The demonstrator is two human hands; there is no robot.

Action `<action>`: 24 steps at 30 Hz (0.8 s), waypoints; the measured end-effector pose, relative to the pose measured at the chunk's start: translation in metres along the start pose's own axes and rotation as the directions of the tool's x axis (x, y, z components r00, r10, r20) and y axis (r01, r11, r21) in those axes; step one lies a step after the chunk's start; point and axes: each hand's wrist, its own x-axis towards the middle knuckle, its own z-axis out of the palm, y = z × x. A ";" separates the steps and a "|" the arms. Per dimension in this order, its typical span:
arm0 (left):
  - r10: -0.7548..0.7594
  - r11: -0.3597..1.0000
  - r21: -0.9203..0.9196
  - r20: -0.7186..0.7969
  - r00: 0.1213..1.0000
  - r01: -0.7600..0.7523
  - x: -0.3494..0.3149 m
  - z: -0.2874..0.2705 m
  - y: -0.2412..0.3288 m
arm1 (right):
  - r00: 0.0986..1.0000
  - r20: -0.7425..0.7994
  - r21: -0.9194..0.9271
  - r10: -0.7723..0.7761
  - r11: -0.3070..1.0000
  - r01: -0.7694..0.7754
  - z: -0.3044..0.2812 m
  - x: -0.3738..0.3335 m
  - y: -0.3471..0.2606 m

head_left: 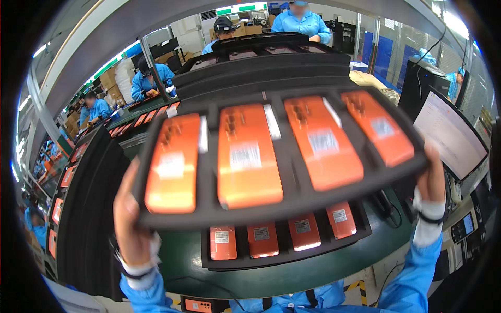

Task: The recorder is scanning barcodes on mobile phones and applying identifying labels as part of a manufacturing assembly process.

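Both hands are closed on a single load: the left hand (128, 208) clasps one short end of a black foam tray (207, 180) and the right hand (432, 175) clasps the other, so the grip is drawn in only as far as the tray's thickness, with most of the fingers hidden behind or under its edges. The tray hangs in the air before the person, its left end lower in view than its right, and its outline is a little blurred. Four orange phones (249, 188) lie back up in its recesses, each bearing a pale label, with white slips (272, 121) tucked beside three of them. The step in hand appears to be the carrying of this loaded tray; the next move, as I judge it, calls for an even hold at both ends and little tilt, so that the phones keep to their recesses. Below and partly hidden by it, a lower tray (286, 261) with more orange phones rests on the green worktop (180, 255); the gap between the two cannot be judged. Farther out, a stack of black trays (261, 77) rises beyond, another stack (91, 208) stands at the left, and a monitor (451, 135) is at the right.
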 end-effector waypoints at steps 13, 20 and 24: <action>-0.022 0.973 -0.232 -0.114 0.993 -0.005 0.306 0.018 -0.148 | 0.982 -0.133 -0.575 -0.131 0.817 0.032 0.028 0.324 0.081; -0.110 0.989 -0.102 0.012 0.994 0.110 0.309 -0.045 -0.137 | 0.948 -0.130 -0.649 -0.290 0.748 0.140 0.083 0.332 0.089; -0.258 0.963 -0.089 -0.035 0.966 0.254 0.280 0.043 -0.122 | 0.925 -0.155 -0.769 -0.347 0.630 0.108 0.024 0.305 0.104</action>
